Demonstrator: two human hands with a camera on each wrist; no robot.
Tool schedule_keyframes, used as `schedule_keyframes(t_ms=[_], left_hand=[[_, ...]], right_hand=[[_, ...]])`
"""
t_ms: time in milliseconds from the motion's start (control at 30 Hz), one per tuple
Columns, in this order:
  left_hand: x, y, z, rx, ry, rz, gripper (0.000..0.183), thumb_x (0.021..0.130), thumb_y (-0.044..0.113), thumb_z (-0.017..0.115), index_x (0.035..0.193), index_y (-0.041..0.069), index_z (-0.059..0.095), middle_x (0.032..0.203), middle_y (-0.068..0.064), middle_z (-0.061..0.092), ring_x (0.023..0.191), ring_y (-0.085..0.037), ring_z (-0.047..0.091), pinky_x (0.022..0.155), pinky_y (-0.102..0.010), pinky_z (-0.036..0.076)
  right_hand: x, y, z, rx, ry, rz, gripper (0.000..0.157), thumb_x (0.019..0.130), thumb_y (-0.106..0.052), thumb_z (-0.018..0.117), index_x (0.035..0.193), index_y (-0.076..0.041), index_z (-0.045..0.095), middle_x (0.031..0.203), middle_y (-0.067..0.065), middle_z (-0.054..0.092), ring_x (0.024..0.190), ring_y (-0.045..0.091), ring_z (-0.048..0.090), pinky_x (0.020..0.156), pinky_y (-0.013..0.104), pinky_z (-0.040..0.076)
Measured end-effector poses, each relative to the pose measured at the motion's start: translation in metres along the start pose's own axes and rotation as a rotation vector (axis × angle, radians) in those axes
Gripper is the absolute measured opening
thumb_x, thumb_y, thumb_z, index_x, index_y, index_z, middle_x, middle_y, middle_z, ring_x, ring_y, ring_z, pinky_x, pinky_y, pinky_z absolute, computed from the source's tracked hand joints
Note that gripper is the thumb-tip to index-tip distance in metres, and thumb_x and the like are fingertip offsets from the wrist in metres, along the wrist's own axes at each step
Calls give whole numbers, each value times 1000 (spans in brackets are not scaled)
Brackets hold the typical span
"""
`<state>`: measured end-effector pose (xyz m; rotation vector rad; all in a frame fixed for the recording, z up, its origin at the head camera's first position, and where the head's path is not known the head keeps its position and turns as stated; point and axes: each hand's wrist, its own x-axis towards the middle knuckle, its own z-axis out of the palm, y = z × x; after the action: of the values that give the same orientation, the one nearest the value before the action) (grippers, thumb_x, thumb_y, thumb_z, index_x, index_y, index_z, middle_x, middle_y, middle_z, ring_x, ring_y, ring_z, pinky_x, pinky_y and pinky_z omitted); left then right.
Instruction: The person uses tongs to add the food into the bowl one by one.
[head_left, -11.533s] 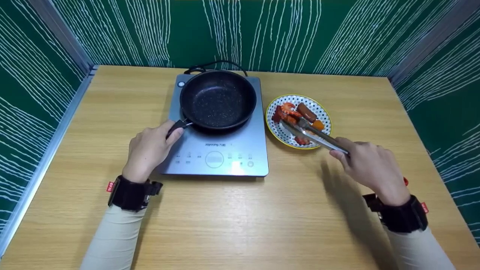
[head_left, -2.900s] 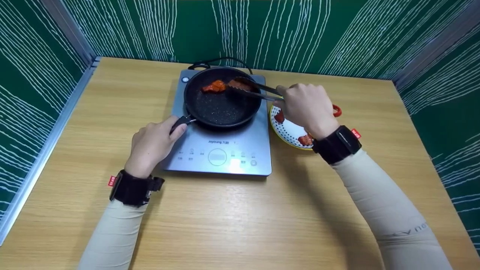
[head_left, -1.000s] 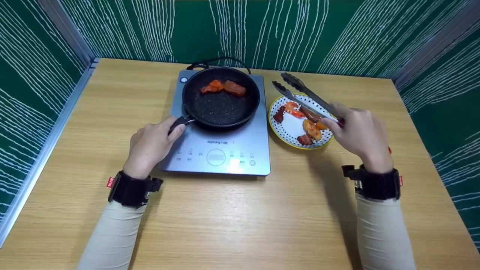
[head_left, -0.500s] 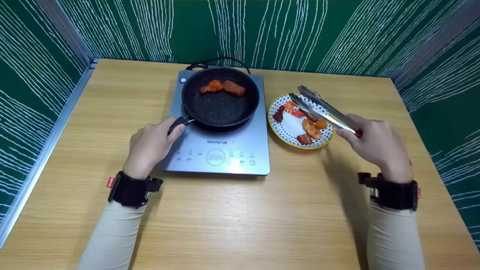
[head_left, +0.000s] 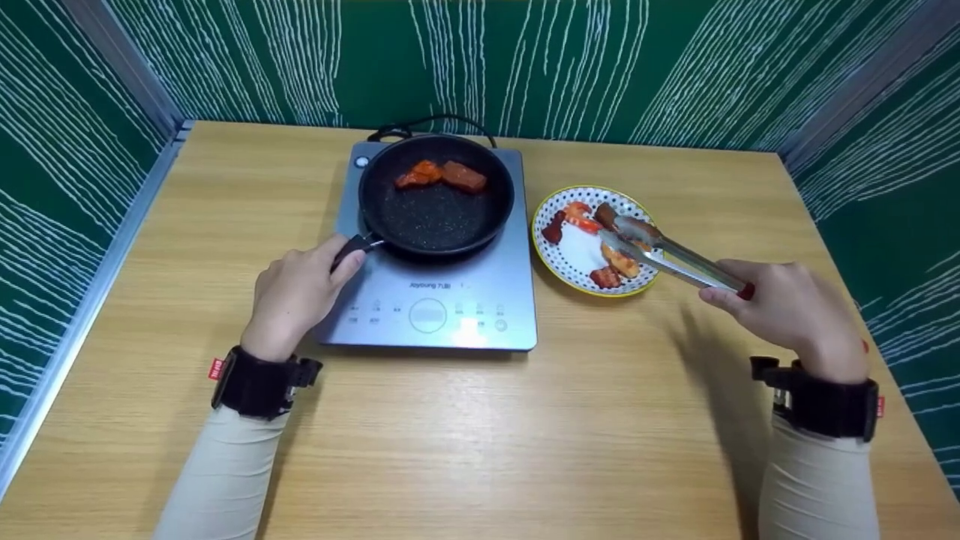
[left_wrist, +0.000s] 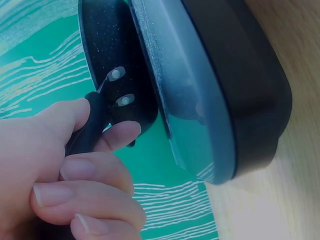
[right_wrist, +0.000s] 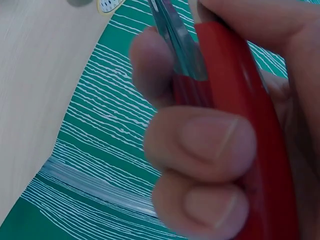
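Since the head view takes in both hands, we begin with it: our left hand (head_left: 294,298) grips the black handle (head_left: 351,249) of the round, speckled black frying pan (head_left: 439,219), which sits on the flat silver-grey induction cooktop (head_left: 484,292), while our right hand (head_left: 789,307) holds the long metal tongs (head_left: 691,259) by their red grips (head_left: 746,291). Toward the pan's far side, a glossy orange-red chunk (head_left: 420,174) lies just beside a brown rectangular slab (head_left: 464,177). Right of the cooktop, on the pale wooden surface (head_left: 450,427), stands the round white plate with black dots and a yellow rim (head_left: 576,259). The tongs' tips are spread over its right half, about a golden-brown oval piece (head_left: 622,263) and a dark brown sausage-like piece (head_left: 604,214); we cannot tell whether they touch either. For a clean pick, we would set one tip each side of a single piece, low against the plate, and squeeze gently.

From the left wrist, we see thumb and curled fingers around the handle; a steady, level hold seems best.

From the right wrist, our fingers wrap the red grips, but the tips are out of sight, so we should aim by the head view.
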<state>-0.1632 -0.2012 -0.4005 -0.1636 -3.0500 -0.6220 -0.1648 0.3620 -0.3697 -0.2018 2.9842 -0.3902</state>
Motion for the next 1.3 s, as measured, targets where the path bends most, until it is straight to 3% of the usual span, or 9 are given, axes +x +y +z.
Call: schedule_keyframes(t_ms=[300,600,900,1300], left_hand=[[0,0,2,-17,10,-1,32,112,45,53,107,14,57,76,-10,52,69,-33,54,58,-37,28],[-3,-1,1,-5,34,1,31,111,45,54,106,15,57,77,-11,54,71,-34,56,55,-40,31],[-1,1,1,-13,10,-4,30,112,45,53,109,15,57,78,-10,53,70,-33,55,58,-38,29],[-1,1,0,-12,8,-8,31,111,46,53,110,15,57,78,-12,55,71,-33,55,58,-39,30]], right_hand=[[-1,-3,-2,-32,-90,36,63,100,-53,71,142,-5,65,74,7,52,71,26,48,59,39,34],[4,-13,9,-124,10,-90,29,100,-37,76,119,-16,74,65,1,48,62,22,45,55,37,31],[17,-22,25,-135,97,-139,40,100,-40,76,130,-14,74,68,2,53,61,22,47,55,37,32],[11,-15,16,-126,43,-103,44,98,-44,77,131,-16,74,68,2,55,63,23,47,57,38,33]])
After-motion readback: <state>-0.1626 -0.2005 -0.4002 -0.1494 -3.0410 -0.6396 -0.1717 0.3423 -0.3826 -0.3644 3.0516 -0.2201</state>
